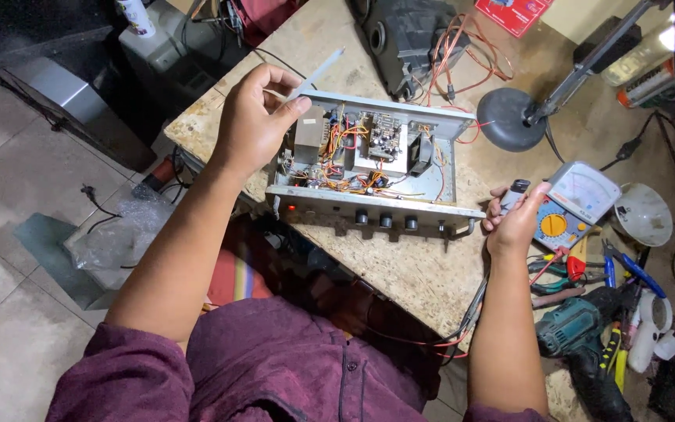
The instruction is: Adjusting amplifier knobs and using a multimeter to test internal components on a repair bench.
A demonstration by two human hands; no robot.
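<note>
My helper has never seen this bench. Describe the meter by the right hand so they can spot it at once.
Start at the open amplifier chassis on the workbench. Right of it, beside the right hand, lies the meter. It alone has a pale needle-scale face above an orange round dial.

**Stick above, cylinder beside**

A thin pale stick (316,74) is pinched at its lower end between thumb and fingertips, slanting up and away. A small grey cylinder (514,195) with a dark cap stands upright inside curled fingers.

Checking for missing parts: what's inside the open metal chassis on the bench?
Inside the open metal chassis: a circuit board, tangled orange wires, a grey boxy block and a dark ring-shaped part. The left hand covers its left corner.
</note>
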